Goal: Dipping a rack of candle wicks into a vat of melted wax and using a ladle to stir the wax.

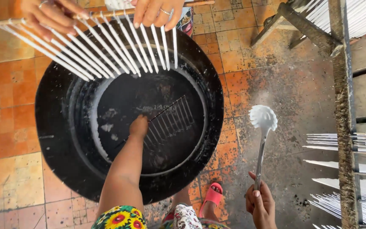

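My left hand [139, 127] reaches down into a wide black vat [56, 127] and grips the end of a thin rod with several tapers [170, 118], which lies sunk in the dark liquid. My right hand [261, 205] is closed around the metal handle of a slotted spoon [262, 118]. The spoon's head is caked in white wax and is held over the floor to the right of the vat. At the top, another person's two hands [49, 15] [155, 10] hold a stick of white tapers [106, 51] slanted over the vat's far rim.
A wooden frame [344, 127] runs down the right side, with rows of white tapers [339, 142] sticking out of it. The orange tiled floor [13, 106] is stained with wax near the vat. My foot in a pink sandal [212, 197] stands by the vat's near edge.
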